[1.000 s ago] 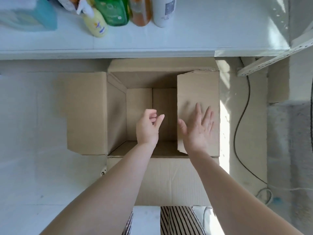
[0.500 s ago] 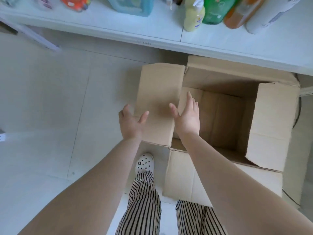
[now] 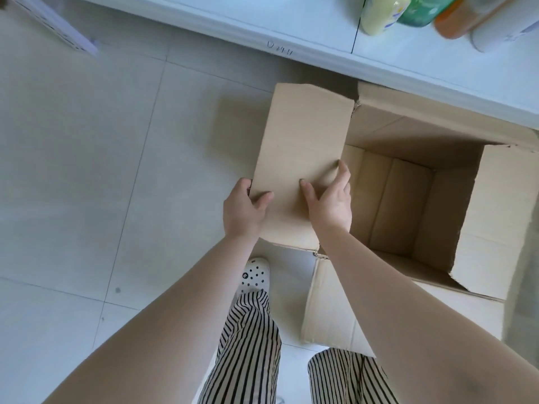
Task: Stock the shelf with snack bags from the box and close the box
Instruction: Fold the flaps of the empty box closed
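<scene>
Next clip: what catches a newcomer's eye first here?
Both hands, left hand and right hand, grip the left flap of the open brown cardboard box on the floor, which looks empty. Coloured bottles stand on the white shelf beyond.

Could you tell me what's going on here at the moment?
A person stands over an open cardboard box on the floor by a white shelf. Both hands grip the box's left flap: the left hand at its outer edge, the right hand at its inner edge. No snack bags show inside. The right flap is not folded shut.
</scene>
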Demonstrator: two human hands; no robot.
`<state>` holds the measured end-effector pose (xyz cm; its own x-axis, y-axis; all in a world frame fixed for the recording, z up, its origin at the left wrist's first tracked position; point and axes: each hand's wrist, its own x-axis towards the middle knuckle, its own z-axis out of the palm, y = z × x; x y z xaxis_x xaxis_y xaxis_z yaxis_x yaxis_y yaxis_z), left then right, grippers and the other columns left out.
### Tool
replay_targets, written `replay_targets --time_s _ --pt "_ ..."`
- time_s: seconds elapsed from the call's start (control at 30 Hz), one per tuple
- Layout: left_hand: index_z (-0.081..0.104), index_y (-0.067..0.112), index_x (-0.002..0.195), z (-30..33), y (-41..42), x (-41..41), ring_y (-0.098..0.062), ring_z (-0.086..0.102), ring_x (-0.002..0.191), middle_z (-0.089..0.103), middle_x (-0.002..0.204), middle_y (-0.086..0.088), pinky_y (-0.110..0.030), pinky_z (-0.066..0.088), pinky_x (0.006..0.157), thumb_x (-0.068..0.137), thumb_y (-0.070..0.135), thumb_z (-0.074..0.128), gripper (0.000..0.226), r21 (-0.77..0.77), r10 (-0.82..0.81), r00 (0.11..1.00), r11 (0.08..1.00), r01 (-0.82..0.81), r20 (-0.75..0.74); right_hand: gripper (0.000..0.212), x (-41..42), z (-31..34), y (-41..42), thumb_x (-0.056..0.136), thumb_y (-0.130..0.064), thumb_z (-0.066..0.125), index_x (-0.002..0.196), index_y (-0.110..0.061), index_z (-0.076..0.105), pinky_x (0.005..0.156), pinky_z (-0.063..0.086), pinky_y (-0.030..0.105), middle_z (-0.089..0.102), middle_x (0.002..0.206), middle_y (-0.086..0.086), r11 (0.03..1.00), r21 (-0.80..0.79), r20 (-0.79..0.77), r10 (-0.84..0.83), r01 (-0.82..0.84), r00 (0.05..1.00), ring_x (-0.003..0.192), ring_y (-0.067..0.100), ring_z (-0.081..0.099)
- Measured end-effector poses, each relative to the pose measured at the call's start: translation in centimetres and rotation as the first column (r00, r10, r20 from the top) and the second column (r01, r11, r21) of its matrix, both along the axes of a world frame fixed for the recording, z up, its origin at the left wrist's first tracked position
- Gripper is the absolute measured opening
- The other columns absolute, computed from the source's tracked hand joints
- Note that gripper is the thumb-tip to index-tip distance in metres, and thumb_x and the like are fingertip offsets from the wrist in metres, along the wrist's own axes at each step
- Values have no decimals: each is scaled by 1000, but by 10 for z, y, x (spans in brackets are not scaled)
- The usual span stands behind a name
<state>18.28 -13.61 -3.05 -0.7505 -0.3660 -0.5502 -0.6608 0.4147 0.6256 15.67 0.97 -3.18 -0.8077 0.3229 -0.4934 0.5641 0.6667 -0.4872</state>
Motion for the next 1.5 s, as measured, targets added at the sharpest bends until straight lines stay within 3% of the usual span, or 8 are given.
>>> replay_targets --time_s 0.3,0.4,0.47,0.67,0.83,0.93,1.23,1.5 --pt "60 24 85 79 44 4 0 49 58 59 63 17 -14 36 56 88 18 61 7 226 -82 987 968 113 -141 71 -7 48 40 95 -49 53 152 -28 17 104 37 40 36 153 2 985 -159 -12 -76 73 997 139 20 37" --pt "61 27 95 96 81 8 5 56 77 62 83 15 -11 41 71 94 38 51 15 345 -36 992 935 75 -118 65 -10 66 71 97 -50 49 151 -30 20 107 36 42 38 152 2 979 -162 -41 -134 126 990 140 20 37" --pt "65 21 103 99 104 12 -4 58 99 62 99 13 -24 45 89 93 49 41 39 379 -59 989 919 107 -136 63 -10 77 98 98 -50 47 151 -29 22 108 36 43 40 151 3 980 -120 -67 -165 156 984 140 20 37" --pt "36 27 146 69 165 10 -20 19 145 26 155 -6 -28 20 113 97 36 49 52 83 -446 891 888 452 -81 64 9 82 190 97 -56 41 153 -31 20 113 32 46 29 157 -2 983 45 -84 -176 180 981 145 19 26" --pt "16 40 150 36 205 0 -32 -10 147 -7 161 -9 -55 2 117 92 52 47 67 -247 -673 738 709 660 40 72 33 56 246 95 -67 30 156 -38 4 121 -2 44 -5 166 1 970 220 74 -127 108 989 152 21 -10" --pt "5 42 150 15 228 -2 -32 -14 146 -17 160 -8 -63 0 112 88 56 48 77 -349 -721 688 627 696 77 76 43 36 264 94 -70 26 156 -36 -2 119 -11 42 -13 165 5 958 286 125 -73 34 990 151 23 -17" --pt "2 34 152 -37 247 14 -34 -6 147 -8 160 -15 -65 0 112 87 55 49 84 -607 -724 675 474 638 144 69 70 -23 288 102 -49 31 155 -35 -10 120 -8 45 -15 164 10 884 443 136 99 -150 986 151 28 -14" --pt "12 30 153 -18 260 21 -33 0 148 -3 160 -17 -53 4 117 90 47 48 74 -583 -664 741 564 585 101 70 73 -11 293 101 -47 37 156 -33 -5 121 -6 43 -11 165 8 918 375 100 95 -126 990 152 26 -11"
